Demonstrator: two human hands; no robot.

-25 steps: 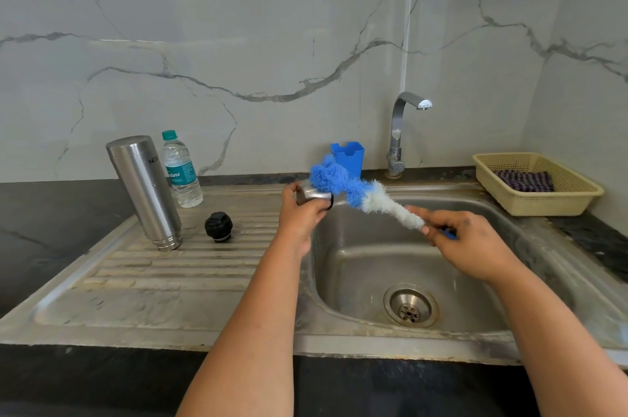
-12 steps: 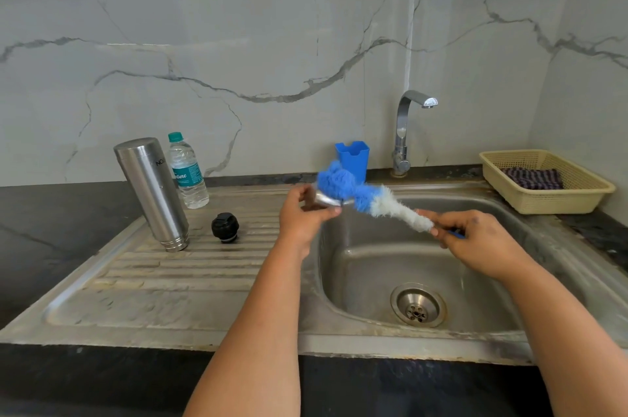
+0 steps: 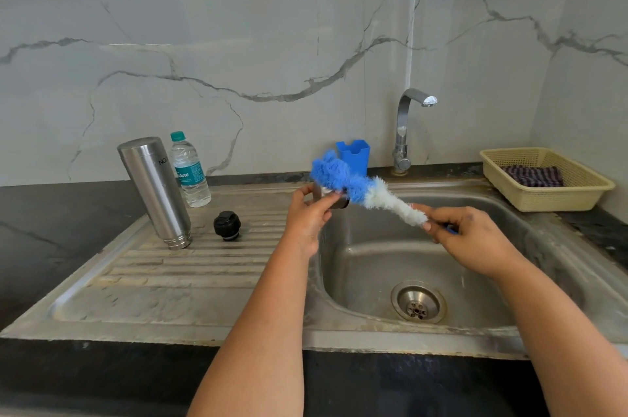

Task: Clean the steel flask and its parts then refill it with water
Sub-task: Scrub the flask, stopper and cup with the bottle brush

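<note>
The steel flask (image 3: 154, 190) stands upside down on the ribbed drainboard (image 3: 190, 267) at the left. Its black stopper (image 3: 227, 225) lies just to the right of it. My left hand (image 3: 307, 217) grips the small steel flask cap (image 3: 334, 198) over the left edge of the sink basin (image 3: 407, 267). My right hand (image 3: 470, 240) holds the handle of a bottle brush (image 3: 360, 187), whose blue head rests against the cap and whose white bristles run down to my fingers.
A plastic water bottle (image 3: 189, 172) stands behind the flask. A blue holder (image 3: 353, 155) and the tap (image 3: 406, 131) are at the back of the sink. A yellow basket (image 3: 543, 178) with a striped cloth sits at the right.
The brush head has shifted a little over the cap between frames, and the camera has moved slightly. Both hands stay at the sink's left edge.
</note>
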